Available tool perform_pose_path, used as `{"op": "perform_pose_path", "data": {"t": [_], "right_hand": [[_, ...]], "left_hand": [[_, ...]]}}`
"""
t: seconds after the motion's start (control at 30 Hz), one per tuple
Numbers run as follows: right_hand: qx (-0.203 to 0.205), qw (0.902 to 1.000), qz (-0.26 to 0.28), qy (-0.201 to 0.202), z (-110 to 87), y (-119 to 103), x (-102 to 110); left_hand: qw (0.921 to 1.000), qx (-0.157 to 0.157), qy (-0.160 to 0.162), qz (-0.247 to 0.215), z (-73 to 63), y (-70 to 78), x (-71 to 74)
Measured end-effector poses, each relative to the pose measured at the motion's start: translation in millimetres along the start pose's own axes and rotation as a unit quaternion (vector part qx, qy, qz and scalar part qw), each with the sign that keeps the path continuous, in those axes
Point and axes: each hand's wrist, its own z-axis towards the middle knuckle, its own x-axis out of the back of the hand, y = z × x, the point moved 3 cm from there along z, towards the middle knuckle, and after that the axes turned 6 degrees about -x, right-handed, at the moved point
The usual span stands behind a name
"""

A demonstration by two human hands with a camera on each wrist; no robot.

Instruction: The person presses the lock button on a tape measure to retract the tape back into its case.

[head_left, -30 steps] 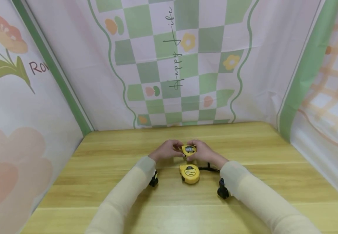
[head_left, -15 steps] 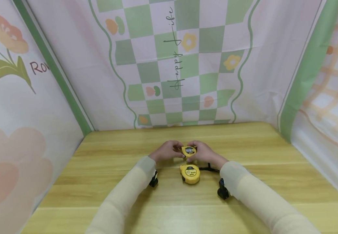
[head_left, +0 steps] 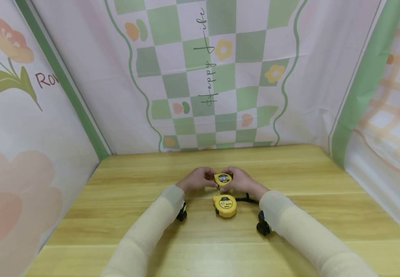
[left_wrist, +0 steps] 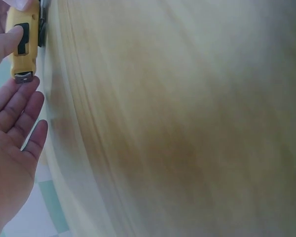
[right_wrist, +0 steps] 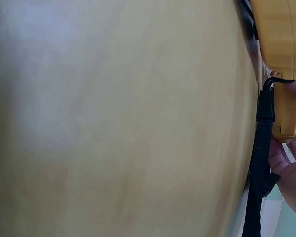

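My two hands meet over the middle of the table around a small yellow tape measure (head_left: 222, 179), its dark round label facing up. My right hand (head_left: 240, 181) grips its right side, thumb along the near edge. The left hand (head_left: 197, 178) holds it at the mouth end. In the left wrist view a thumb rests on the black lock button (left_wrist: 22, 40), and left fingertips reach the mouth with its metal hook (left_wrist: 24, 76). Just nearer to me lies a larger yellow tape measure (head_left: 225, 207), untouched, with a black wrist strap (right_wrist: 259, 148).
The wooden table (head_left: 134, 234) ends at a printed curtain (head_left: 200, 77) at the back, with more printed cloth on both sides. Wrist cameras hang under both sleeves, the right one (head_left: 263, 225) beside the strap.
The small tape measure has come slightly toward me in my hands and its label has tilted a little. The larger tape measure has stayed in place.
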Motion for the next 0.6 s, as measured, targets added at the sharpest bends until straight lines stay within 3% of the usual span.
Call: {"op": "perform_pose_path", "data": {"t": [0.6], "right_hand": [[0.001, 1.0000, 0.004, -0.006, 3.7, 4.6, -1.3]], "left_hand": [[0.9997, 0.023, 0.001, -0.005, -1.7, 2.2, -1.2]]}}
